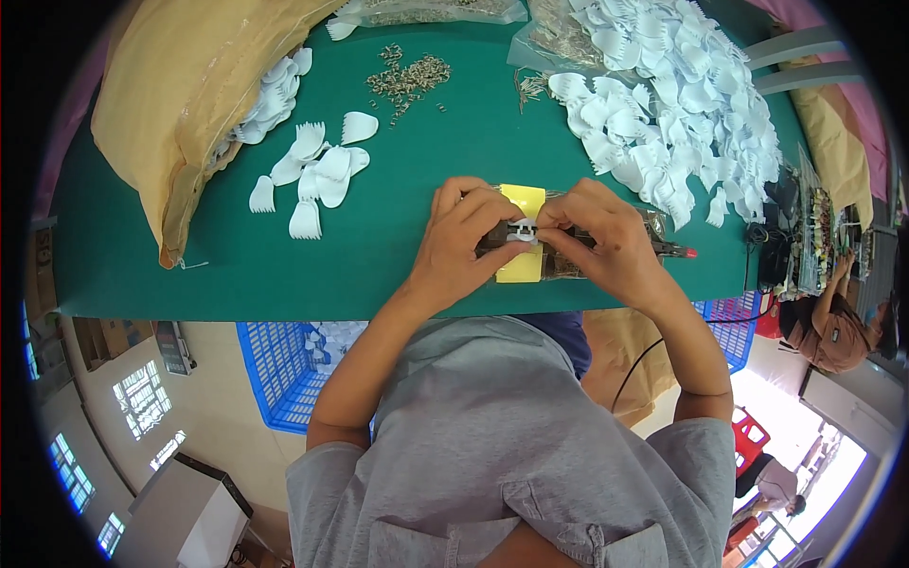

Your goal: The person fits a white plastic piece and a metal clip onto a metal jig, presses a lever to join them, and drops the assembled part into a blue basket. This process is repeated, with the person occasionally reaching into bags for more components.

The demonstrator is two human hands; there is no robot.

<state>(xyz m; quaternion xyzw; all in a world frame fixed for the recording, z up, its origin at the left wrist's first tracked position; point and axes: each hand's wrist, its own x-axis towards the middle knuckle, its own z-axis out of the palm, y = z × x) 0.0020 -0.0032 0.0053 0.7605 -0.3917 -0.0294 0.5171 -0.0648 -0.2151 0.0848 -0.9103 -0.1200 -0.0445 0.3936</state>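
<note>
At the middle of the table's near side, both my hands meet over a small white plastic piece (524, 227). My left hand (459, 232) pinches it from the left, thumb below and fingers above. From the right, my right hand (611, 235) has its thumb and fingertips pressed together at the piece's edge; anything tiny between them is hidden. Beneath them lies a yellow patch (520, 269) across a dark fixture, partly covered by my hands. A red-tipped tool end (689, 253) sticks out right of my right wrist. Several loose white toothed shells (331, 170) lie to the left.
A large heap of white toothed shells (663, 104) covers the far right. Small metal parts (412, 80) and thin pins (532, 87) lie at the back. A yellow sack (189, 104) spills shells at left. Blue baskets (275, 379) stand below; other people are at right.
</note>
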